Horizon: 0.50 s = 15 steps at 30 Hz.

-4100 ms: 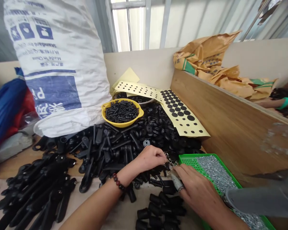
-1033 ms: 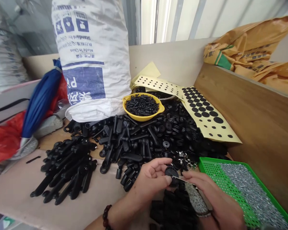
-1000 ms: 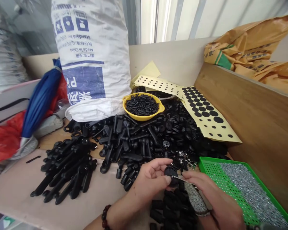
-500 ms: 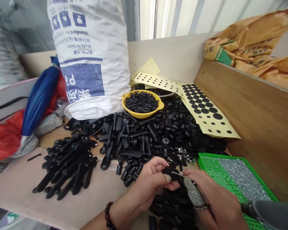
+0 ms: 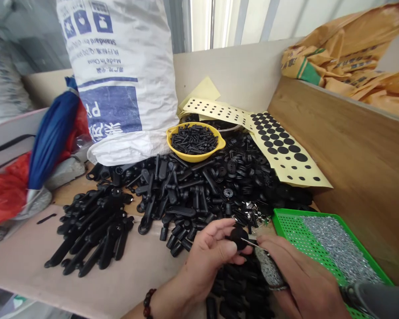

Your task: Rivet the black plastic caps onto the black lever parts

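1. Left hand (image 5: 216, 248): reaches in from the bottom, dark beaded bracelet (image 5: 148, 302) at the wrist. Palm turned inward, fingers curled, thumb laid across the part.
2. Left grip: narrow pinch on a black round disc (image 5: 238, 238).
3. Right hand (image 5: 302, 270): comes in from lower right, back of hand up, fingers bent toward the disc.
4. Right grip: closed on a thin silvery metal rod (image 5: 251, 243), its tip at the disc. Grey speckled piece (image 5: 269, 268) runs along the thumb side; can't tell if handle or finger cover.
5. Disc location: between the hands, left of the green perforated plastic tray (image 5: 287, 230), nearer the camera than the shiny metal clips (image 5: 252, 210).
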Motion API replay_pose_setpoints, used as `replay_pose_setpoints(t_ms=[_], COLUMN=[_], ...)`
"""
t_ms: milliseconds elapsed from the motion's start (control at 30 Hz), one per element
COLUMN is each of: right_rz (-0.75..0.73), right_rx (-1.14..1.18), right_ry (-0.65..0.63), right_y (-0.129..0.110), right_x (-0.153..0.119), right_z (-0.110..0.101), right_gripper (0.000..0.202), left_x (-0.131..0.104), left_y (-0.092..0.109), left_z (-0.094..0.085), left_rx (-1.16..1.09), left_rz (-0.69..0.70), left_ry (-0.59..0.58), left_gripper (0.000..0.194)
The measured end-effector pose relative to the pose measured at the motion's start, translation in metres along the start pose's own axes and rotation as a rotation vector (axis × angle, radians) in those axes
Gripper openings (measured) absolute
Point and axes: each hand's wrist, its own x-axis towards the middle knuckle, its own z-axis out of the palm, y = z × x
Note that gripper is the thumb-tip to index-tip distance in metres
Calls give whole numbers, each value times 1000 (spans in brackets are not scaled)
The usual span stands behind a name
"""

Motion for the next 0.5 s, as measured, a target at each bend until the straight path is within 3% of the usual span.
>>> replay_pose_setpoints(t_ms=[200,367,500], right_rz=[-5,-29,-41], right_rx=[-48,-134,-157], right_ry=[-18,-6,-11], right_y=[-3,-8,-14], right_x=[2,0,-1], right_z=[1,7,11], right_gripper=[26,28,29], left_x=[-1,-6,-8], left_y=[-6,-4,-2], left_z=[-8,-11,-7], left_rx=[190,676,678], left_rz=[87,301,264], left_ry=[-60,98,148], left_gripper=[38,28,26])
